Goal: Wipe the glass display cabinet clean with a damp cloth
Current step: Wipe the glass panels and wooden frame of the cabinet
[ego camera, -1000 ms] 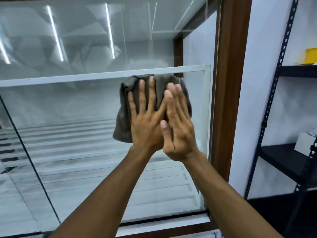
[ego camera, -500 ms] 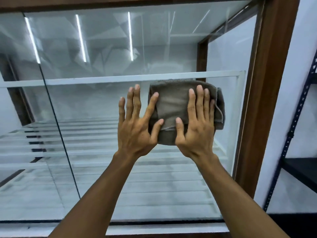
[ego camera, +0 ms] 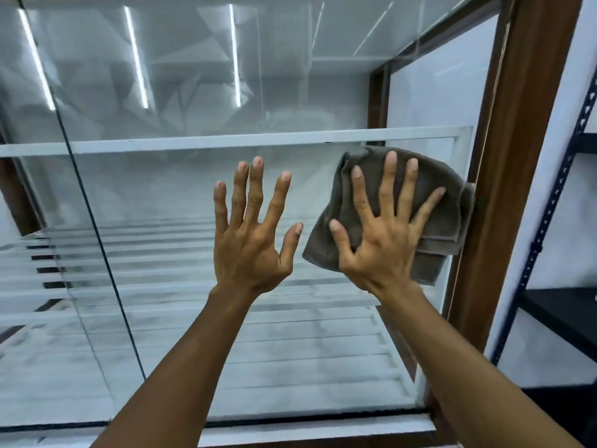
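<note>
The fingers (ego camera: 389, 182) of the right hand (ego camera: 381, 250) are spread wide and held straight. Nothing is gripped by them; the grey cloth (ego camera: 452, 215) is only pressed flat beneath them against the pane of the glass display cabinet (ego camera: 161, 205). The fingers (ego camera: 255, 189) of the left hand (ego camera: 255, 250) are likewise fanned out and nothing is held. Whether the glass is actually touched by them cannot be told.

Since the cloth is pinned by pressure alone, it could slide out from under the palm and drop if that pressure were eased mid-stroke. The folded layers hanging below the heel of the hand could also come undone and drag. Moisture may be smeared onto the wooden frame (ego camera: 517, 189), which appears to be met by the cloth just beyond the little finger. If the bare left palm is laid on the pane, fresh prints would be left on it.

The cloth lies directly under the right fingers and palm. It reaches a little past the fingertips to just under the white shelf rail (ego camera: 226, 143), outward past the little finger to the frame, and past the thumb toward the left thumb, near but apart. The glass extends leftward well beyond the left fingers.
</note>
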Motion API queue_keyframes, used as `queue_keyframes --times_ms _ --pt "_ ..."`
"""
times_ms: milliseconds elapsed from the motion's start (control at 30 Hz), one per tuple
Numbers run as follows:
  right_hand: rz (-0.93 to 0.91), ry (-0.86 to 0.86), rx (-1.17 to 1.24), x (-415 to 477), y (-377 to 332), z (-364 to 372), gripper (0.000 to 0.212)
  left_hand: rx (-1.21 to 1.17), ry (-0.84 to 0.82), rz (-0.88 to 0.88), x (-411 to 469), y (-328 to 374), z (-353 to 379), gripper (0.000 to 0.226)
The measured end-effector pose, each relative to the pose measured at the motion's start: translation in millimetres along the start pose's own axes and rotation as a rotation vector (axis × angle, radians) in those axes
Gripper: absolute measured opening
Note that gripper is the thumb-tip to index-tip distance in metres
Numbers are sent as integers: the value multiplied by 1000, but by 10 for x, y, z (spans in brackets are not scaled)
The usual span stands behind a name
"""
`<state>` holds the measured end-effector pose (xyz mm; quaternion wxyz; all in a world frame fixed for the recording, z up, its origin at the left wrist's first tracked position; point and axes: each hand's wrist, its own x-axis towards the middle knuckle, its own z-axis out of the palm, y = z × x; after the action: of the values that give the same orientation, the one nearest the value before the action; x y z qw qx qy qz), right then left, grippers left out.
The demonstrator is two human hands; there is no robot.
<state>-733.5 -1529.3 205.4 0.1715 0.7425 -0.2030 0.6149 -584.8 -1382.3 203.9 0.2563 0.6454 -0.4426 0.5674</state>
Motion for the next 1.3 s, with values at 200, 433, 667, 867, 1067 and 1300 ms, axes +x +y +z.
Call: queue_keyframes --times_ms 200,433,667,867,1067,1300 --pt "-99 -14 -47 41 176 -20 75 4 26 2 -19 -11 19 71" --pt "-79 -83 -30 -445 -45 44 83 -3 31 3 -23 -1 9 70" --pt "-78 -54 -58 -232 97 -5 85 -1 52 11 -30 -1 5 69" --pt "-154 -101 -30 -551 -122 60 85 -42 72 -1 -63 2 9 67" --pt "54 -3 -64 -124 251 -25 86 -55 63 -11 -175 18 25 66" --pt "42 -52 -49 -759 144 35 86 -78 71 -8 -178 6 48 68"
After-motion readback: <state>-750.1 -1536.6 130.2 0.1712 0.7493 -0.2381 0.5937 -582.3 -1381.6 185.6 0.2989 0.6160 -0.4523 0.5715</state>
